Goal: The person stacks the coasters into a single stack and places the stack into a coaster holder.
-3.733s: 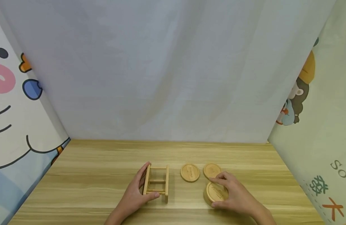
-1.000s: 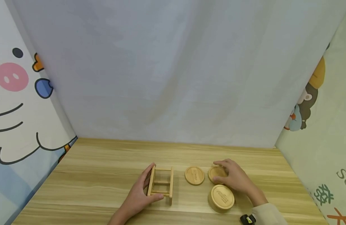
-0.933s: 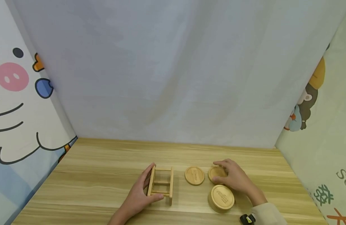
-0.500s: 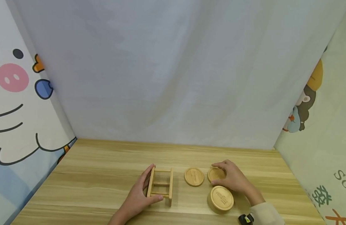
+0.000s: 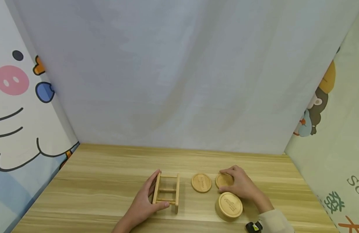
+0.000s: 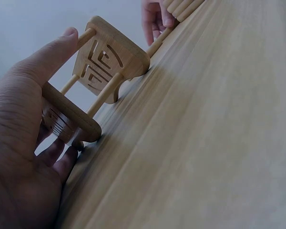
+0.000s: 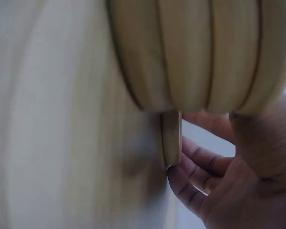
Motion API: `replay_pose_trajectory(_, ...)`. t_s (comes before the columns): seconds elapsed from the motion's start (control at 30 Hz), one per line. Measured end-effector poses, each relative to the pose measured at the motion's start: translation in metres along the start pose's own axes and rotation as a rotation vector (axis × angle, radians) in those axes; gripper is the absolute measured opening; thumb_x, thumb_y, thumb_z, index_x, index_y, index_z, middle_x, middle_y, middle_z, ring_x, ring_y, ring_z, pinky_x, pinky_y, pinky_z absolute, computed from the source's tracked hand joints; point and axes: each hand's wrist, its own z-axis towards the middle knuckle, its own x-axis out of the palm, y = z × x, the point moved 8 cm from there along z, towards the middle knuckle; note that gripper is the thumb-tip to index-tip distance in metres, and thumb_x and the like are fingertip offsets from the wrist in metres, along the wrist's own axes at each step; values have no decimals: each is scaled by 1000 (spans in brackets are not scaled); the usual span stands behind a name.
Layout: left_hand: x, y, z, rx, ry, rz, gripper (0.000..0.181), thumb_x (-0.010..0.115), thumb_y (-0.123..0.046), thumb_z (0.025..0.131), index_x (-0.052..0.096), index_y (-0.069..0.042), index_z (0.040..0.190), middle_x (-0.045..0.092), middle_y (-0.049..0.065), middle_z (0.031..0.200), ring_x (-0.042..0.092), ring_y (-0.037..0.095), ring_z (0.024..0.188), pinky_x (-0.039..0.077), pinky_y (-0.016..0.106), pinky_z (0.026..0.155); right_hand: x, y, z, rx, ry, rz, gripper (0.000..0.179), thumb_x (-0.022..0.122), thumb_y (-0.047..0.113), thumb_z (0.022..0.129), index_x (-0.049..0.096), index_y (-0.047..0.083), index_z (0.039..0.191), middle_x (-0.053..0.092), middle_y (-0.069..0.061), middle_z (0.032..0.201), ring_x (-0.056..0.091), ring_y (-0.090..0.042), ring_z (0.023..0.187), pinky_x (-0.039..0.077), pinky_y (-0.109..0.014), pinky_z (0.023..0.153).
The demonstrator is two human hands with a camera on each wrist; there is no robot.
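My left hand (image 5: pixel 143 200) grips a small wooden coaster rack (image 5: pixel 177 194) from its left side, thumb over the near end and fingers behind. In the left wrist view, cut-out patterns show on the end panels of the rack (image 6: pixel 107 52), which stands on the tabletop. To the right, my right hand (image 5: pixel 240 184) spans a flat round wooden coaster (image 5: pixel 224 181), thumb at its near edge and index finger at its far edge. The right wrist view shows fingertips at the rim of that coaster (image 7: pixel 171 138). Just nearer me stands a stack of coasters (image 5: pixel 230 205).
Another round coaster (image 5: pixel 201 183) with engraved lettering lies between the rack and my right hand. The wood-grain table (image 5: pixel 124 165) ends at a pale curtain (image 5: pixel 179 81) at the back. Printed cartoon panels (image 5: pixel 19 119) flank both sides.
My right hand has left the coaster stack and moved back to the coaster behind it. Its thumb has since shifted slightly to that coaster's near edge. The left hand keeps its hold.
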Motion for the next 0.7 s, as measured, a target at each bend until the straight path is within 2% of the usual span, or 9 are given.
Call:
replay_pose_trajectory(0.3,0,0,0,3,0,3,112,94,-24,93,23,-22,179,24,14,183,36,42,163,42,55,125,0,0,0,14,-2,3,75,102,37,82,74,2,142,63,-9,119,59,-24,108,54,-47,92)
replay_pose_trajectory(0.7,1,0,0,3,-4,-12,112,95,-24,92,23,-22,179,25,15,182,38,43,162,46,50,123,-4,1,1,37,-45,-19,72,104,31,79,77,-1,137,67,-11,118,65,-29,107,56,-50,92)
